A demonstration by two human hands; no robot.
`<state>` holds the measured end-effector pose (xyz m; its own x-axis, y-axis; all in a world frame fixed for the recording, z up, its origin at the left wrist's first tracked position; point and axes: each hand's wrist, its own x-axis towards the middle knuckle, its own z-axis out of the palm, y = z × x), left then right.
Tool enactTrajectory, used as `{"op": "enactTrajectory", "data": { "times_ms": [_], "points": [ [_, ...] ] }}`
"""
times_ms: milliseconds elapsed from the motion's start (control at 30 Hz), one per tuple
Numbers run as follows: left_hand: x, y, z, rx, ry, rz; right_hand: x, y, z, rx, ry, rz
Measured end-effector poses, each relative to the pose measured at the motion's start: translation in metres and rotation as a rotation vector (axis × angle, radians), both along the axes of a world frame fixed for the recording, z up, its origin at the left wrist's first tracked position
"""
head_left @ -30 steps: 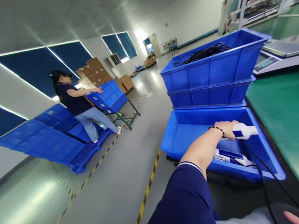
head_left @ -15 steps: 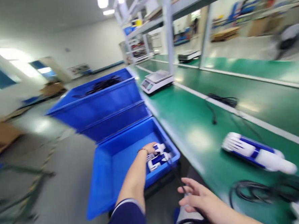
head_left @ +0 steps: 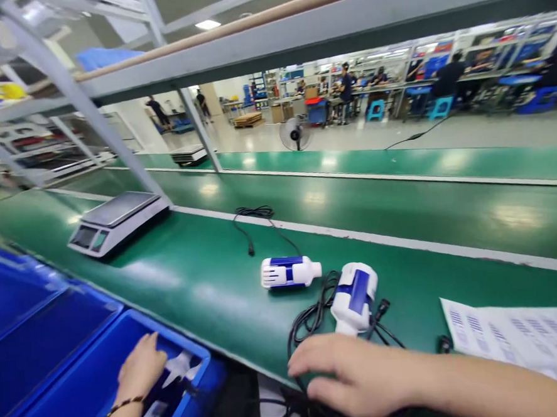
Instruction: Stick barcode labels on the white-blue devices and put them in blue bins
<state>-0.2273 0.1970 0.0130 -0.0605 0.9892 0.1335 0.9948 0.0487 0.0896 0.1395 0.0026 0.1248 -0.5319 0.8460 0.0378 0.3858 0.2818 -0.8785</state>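
My left hand (head_left: 143,366) is inside the blue bin (head_left: 193,355), its thumb apart from its bent fingers and nothing visible in its grip. Close by in the bin lie white and blue plastic devices (head_left: 179,368), partly hidden by the hand and wrist. Over the bench's front edge reaches my right hand (head_left: 352,371), fingers stretched and thumb apart, above a loop of black cable (head_left: 309,323). Just beyond it, a white and blue bottle-shaped device (head_left: 358,295) stands tilted on the green bench. Another such device (head_left: 289,272) lies on its side further left.
A digital scale (head_left: 119,218) sits on the bench at left. Behind the devices lies a coiled black cord (head_left: 255,213). A printed label sheet (head_left: 517,335) is at right. Shelf posts (head_left: 94,119) rise from the bench; people work in the background.
The view has swung right, toward the bench. My left hand has come away from the devices in the bin. My right hand has moved from beside the bin to over the bench's cables.
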Motion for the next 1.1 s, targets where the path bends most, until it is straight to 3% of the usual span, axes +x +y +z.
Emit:
{"op": "enactTrajectory", "data": {
  "times_ms": [100,167,200,267,333,400,467,633,767,900,1100],
  "points": [
    [0.049,-0.001,0.029,0.427,-0.137,-0.255,0.092,-0.023,0.003,0.142,-0.203,-0.390],
    [0.101,-0.022,0.051,0.669,-0.248,-0.516,0.157,-0.045,-0.007,0.082,-0.424,-0.707],
    [0.131,-0.038,0.061,0.708,-0.308,-0.639,0.188,-0.058,-0.014,0.046,-0.481,-0.815],
    [0.194,-0.076,0.075,0.650,-0.413,-0.885,0.241,-0.085,-0.028,-0.033,-0.564,-0.940],
    [0.257,-0.116,0.078,0.499,-0.501,-1.123,0.280,-0.112,-0.043,-0.126,-0.636,-0.977],
    [0.314,-0.153,0.072,0.330,-0.555,-1.342,0.304,-0.133,-0.057,-0.217,-0.699,-0.949],
    [0.363,-0.183,0.058,0.120,-0.565,-1.467,0.316,-0.148,-0.070,-0.288,-0.754,-0.892],
    [0.459,-0.224,0.019,-0.292,-0.479,-1.518,0.319,-0.154,-0.091,-0.349,-0.909,-0.814],
    [0.506,-0.233,0.004,-0.418,-0.466,-1.438,0.323,-0.147,-0.091,-0.365,-0.967,-0.802],
    [0.527,-0.233,-0.003,-0.411,-0.505,-1.413,0.324,-0.143,-0.079,-0.350,-0.890,-0.791],
    [0.523,-0.230,-0.003,-0.406,-0.556,-1.345,0.310,-0.140,-0.062,-0.213,-0.607,-0.765]
  ]
}}
